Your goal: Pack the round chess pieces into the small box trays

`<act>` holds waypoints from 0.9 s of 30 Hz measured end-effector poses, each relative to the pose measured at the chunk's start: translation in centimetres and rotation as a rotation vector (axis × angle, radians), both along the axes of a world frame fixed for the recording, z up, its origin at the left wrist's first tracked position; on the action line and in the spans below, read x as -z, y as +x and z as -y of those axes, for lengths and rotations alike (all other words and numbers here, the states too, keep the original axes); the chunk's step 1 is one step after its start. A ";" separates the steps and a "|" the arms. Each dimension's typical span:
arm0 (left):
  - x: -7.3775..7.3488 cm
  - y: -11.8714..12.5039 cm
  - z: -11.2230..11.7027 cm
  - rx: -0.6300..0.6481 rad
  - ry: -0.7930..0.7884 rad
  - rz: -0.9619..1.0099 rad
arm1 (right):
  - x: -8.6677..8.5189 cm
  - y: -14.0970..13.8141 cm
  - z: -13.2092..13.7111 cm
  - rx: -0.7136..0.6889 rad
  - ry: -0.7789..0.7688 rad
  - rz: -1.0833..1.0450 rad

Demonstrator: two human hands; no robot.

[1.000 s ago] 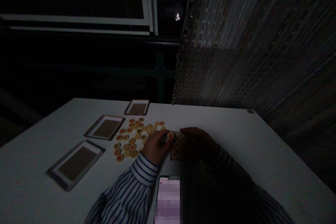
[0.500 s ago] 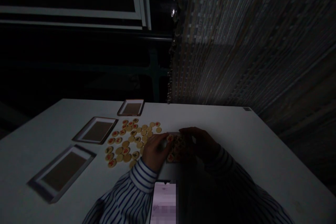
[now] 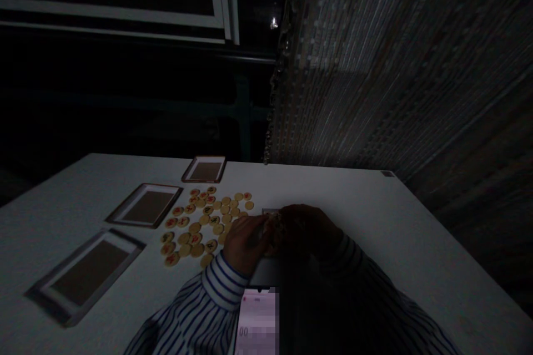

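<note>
Near the middle of the white table, a cluster of round wooden xiangqi pieces (image 3: 273, 228) sits between my hands, over a tray whose edge (image 3: 270, 211) shows behind them. My left hand (image 3: 245, 239) curls round the cluster's left side, thumb and fingers against the pieces. On the right, my right hand (image 3: 310, 227) arches close against the same cluster; deep shadow hides most of its fingers. Many loose xiangqi pieces (image 3: 195, 227) lie spread to the left of my left hand, some showing red or dark characters, others plain side up.
Three shallow rectangular trays stand on the left of the table: a near one (image 3: 135, 245), a middle one (image 3: 177, 193) and a far one (image 3: 224, 164). A lit phone (image 3: 256, 321) lies at the front, between my forearms. A string curtain (image 3: 353, 94) hangs behind the table's right side.
My hands have drawn closer together round the cluster of pieces, covering more of it. The right hand has moved left. The view has shifted slightly; the loose pieces lie as before.
</note>
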State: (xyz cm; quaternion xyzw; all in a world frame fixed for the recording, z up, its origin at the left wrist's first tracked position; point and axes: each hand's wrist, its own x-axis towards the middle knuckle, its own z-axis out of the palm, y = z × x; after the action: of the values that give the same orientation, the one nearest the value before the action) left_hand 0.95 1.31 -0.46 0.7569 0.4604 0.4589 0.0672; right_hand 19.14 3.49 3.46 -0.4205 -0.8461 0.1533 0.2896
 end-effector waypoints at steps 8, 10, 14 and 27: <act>0.6 -0.1 0.1 0.001 0.033 -0.007 | -0.8 0.0 0.7 -0.048 0.006 -0.016; 0.6 -0.1 0.1 -0.012 0.017 0.014 | -1.1 0.0 0.8 -0.042 -0.002 -0.008; 0.5 0.0 0.2 -0.025 -0.011 0.037 | -1.1 0.0 0.8 -0.021 -0.031 -0.011; 0.4 -0.1 0.4 0.006 -0.017 0.081 | -0.9 -0.1 0.8 -0.031 -0.118 -0.113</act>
State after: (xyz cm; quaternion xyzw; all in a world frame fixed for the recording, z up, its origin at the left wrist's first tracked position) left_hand 0.90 0.94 -0.88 0.7386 0.4588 0.4850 0.0936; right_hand 19.06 2.74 4.39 -0.4144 -0.8243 0.2307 0.3091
